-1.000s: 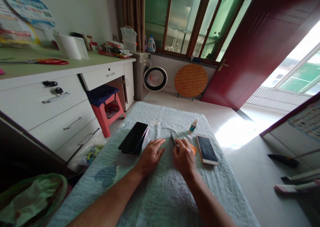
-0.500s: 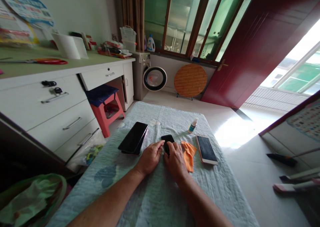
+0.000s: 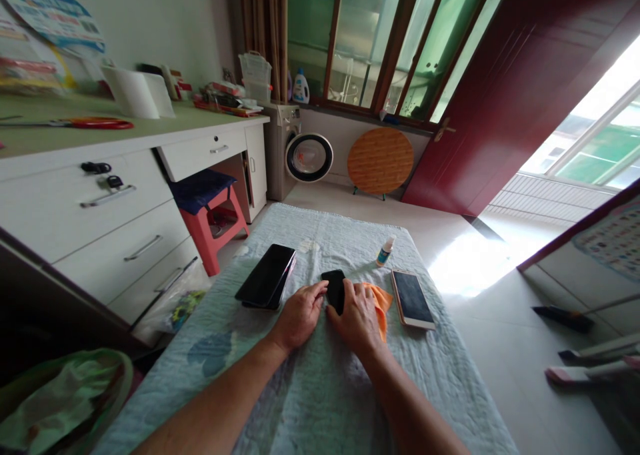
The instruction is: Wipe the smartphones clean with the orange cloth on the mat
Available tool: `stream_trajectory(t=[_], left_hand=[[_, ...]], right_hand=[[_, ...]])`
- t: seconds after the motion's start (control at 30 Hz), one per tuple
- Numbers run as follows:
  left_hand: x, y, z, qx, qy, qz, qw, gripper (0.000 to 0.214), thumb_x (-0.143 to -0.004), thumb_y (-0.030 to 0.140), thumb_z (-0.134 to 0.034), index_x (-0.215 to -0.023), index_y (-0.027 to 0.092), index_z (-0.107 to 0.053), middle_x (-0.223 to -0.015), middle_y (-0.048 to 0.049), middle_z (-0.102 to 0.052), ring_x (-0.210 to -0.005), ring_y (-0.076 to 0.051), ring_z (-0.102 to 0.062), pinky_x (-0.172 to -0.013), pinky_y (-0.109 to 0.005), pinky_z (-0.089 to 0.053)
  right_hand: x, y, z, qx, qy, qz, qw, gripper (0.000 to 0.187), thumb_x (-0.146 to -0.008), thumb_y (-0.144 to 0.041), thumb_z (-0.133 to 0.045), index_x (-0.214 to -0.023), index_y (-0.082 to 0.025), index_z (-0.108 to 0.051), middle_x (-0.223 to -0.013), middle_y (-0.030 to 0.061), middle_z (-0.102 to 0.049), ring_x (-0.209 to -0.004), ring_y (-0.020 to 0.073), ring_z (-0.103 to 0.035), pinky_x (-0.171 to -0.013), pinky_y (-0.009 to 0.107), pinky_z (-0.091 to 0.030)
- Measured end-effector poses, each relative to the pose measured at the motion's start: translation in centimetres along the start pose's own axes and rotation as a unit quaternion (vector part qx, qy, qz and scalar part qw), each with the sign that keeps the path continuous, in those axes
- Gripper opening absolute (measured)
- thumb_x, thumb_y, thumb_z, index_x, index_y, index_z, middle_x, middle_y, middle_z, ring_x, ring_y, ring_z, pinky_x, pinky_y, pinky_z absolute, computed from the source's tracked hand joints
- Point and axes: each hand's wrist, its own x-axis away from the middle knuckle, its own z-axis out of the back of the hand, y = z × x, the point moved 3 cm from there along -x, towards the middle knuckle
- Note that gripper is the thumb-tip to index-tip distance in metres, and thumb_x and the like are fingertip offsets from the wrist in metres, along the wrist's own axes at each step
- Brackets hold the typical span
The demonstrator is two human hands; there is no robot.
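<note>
A small black smartphone point(image 3: 335, 289) lies between my hands on the light blue quilted cover point(image 3: 320, 231). My left hand point(image 3: 300, 315) is curled, its fingertips closed on the phone's left edge. My right hand point(image 3: 357, 318) grips the phone's right and lower edges, thumb near the bottom. Partly hidden behind that hand is an orange cloth point(image 3: 383, 301). Farther right lies a white and gold smartphone point(image 3: 413, 299) with its dark screen up. A small spray bottle point(image 3: 385, 251) stands beyond the cloth. On the left, dark phones or tablets are stacked point(image 3: 267, 275).
A white desk with drawers point(image 3: 120, 208) runs along the left, a red stool point(image 3: 213, 225) beside it. The washing machine point(image 3: 283, 141) has its door swung out. A round wooden tabletop point(image 3: 381, 160) leans by the wall, near a dark red door point(image 3: 480, 95).
My right hand has shifted right, off the phone's screen to its right edge, and now covers more of the orange cloth. My left hand has stayed in place.
</note>
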Motion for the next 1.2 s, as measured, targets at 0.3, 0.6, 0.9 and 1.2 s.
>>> stream_trajectory(t=[0.3, 0.6, 0.9, 1.2], left_hand=[[-0.2, -0.3, 0.0, -0.01, 0.003, 0.014, 1.0, 0.037, -0.092, 0.014, -0.043, -0.126, 0.017, -0.057, -0.113, -0.0086, -0.071, -0.106, -0.02, -0.066, -0.097, -0.036, -0.051], [0.1, 0.3, 0.9, 0.034, 0.054, 0.004, 0.998, 0.046, -0.092, 0.017, -0.041, -0.138, 0.019, -0.045, -0.132, -0.0109, -0.061, -0.115, -0.021, -0.061, -0.1, -0.039, -0.049], [0.2, 0.3, 1.1, 0.035, 0.073, 0.017, 0.997, 0.054, -0.091, 0.021, -0.043, -0.145, 0.019, -0.034, -0.128, -0.0115, -0.062, -0.094, -0.019, -0.066, -0.091, -0.037, -0.052], [0.2, 0.1, 0.6, 0.011, 0.013, 0.017, 1.0, 0.045, -0.088, 0.021, -0.046, -0.133, 0.02, -0.05, -0.113, -0.0069, -0.07, -0.088, -0.018, -0.068, -0.087, -0.032, -0.053]], right_hand=[[-0.1, 0.0, 0.0, 0.0, 0.007, -0.009, 1.0, 0.053, -0.074, -0.035, -0.064, -0.124, -0.02, -0.052, -0.101, 0.0096, -0.058, -0.096, 0.0275, -0.05, -0.086, 0.037, -0.036], [-0.3, 0.4, 1.4, -0.067, 0.053, -0.014, 0.996, 0.069, -0.07, -0.031, -0.063, -0.136, -0.018, -0.045, -0.112, 0.012, -0.058, -0.105, 0.0297, -0.051, -0.092, 0.041, -0.04], [-1.0, 2.1, 2.8, -0.217, 0.084, -0.029, 0.972, 0.071, -0.07, -0.034, -0.06, -0.137, -0.019, -0.044, -0.111, 0.0078, -0.059, -0.102, 0.0238, -0.054, -0.094, 0.039, -0.044], [-2.6, 9.1, 5.5, -0.064, 0.161, -0.123, 0.977, 0.061, -0.072, -0.04, -0.059, -0.129, -0.017, -0.055, -0.109, 0.0122, -0.059, -0.101, 0.0291, -0.051, -0.092, 0.043, -0.04]])
